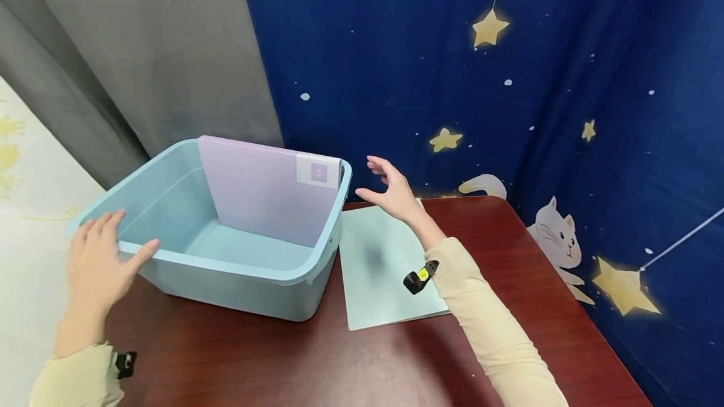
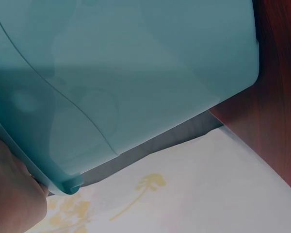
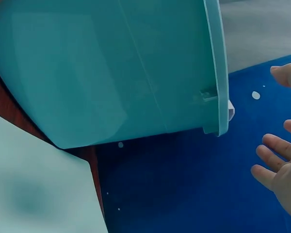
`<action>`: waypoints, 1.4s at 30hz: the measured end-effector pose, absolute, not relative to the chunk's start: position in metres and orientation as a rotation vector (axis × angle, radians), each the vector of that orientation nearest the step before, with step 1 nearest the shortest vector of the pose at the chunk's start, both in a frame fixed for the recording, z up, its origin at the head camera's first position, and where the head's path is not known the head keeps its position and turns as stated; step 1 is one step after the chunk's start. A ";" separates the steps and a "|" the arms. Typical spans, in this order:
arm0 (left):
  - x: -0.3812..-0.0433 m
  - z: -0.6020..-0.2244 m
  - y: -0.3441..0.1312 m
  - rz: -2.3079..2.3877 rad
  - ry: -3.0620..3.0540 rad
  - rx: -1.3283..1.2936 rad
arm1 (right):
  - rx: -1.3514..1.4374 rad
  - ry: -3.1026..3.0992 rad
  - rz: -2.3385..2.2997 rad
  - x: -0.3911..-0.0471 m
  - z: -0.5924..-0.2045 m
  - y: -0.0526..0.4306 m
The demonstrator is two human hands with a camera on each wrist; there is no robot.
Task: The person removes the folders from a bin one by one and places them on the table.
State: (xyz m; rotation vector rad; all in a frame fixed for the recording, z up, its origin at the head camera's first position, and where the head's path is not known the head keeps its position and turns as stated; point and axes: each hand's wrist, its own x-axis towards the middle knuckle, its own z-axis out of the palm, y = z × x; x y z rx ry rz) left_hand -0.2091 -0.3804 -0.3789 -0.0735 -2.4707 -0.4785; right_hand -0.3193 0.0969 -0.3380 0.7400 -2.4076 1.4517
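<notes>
A light blue plastic tub (image 1: pixel 226 294) stands on the table. Inside it, a thin lilac box-like folder (image 1: pixel 254 190) with a white label leans upright against the back wall, its top edge above the rim. My left hand (image 1: pixel 98 262) rests at the tub's left front corner, fingers and thumb extended over the rim; in the left wrist view that hand (image 2: pixel 14 189) is right beside the rim. My right hand (image 1: pixel 393 190) is raised to the right of the tub, holding nothing. Its fingers are spread apart from the tub's wall (image 3: pixel 111 73) in the right wrist view.
A pale mint flat folder or sheet (image 1: pixel 373 275) lies on the reddish-brown table (image 1: pixel 237 357) close to the tub's right side, beneath my right forearm. Behind the table hang a blue star-patterned curtain (image 1: pixel 384 68) and a grey curtain (image 1: pixel 170 49). White patterned fabric (image 1: pixel 28 281) is at the left.
</notes>
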 end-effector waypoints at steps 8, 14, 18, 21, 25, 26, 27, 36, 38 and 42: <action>-0.208 -0.376 -0.381 -0.490 -2.451 -0.082 | 0.687 -2.362 1.545 -0.328 -0.338 0.079; -0.206 -0.375 -0.381 -0.493 -2.466 -0.064 | 0.698 -2.440 1.444 -0.336 -0.332 0.066; -0.206 -0.376 -0.381 -0.495 -2.470 -0.065 | 0.707 -2.472 1.417 -0.344 -0.325 0.062; -0.207 -0.377 -0.381 -0.496 -2.473 -0.073 | 0.714 -2.481 1.416 -0.350 -0.322 0.062; -0.207 -0.378 -0.379 -0.504 -2.475 -0.080 | 0.732 -2.500 1.397 -0.356 -0.320 0.061; -0.207 -0.378 -0.378 -0.508 -2.475 -0.079 | 0.735 -2.502 1.393 -0.357 -0.320 0.061; -0.207 -0.377 -0.378 -0.509 -2.475 -0.079 | 0.740 -2.500 1.394 -0.359 -0.321 0.060; -0.208 -0.376 -0.378 -0.519 -2.473 -0.074 | 0.767 -2.501 1.333 -0.370 -0.322 0.050; -0.208 -0.377 -0.378 -0.528 -2.470 -0.074 | 0.765 -2.498 1.313 -0.372 -0.322 0.046; -0.208 -0.378 -0.378 -0.539 -2.474 -0.072 | 0.751 -2.493 1.276 -0.377 -0.323 0.042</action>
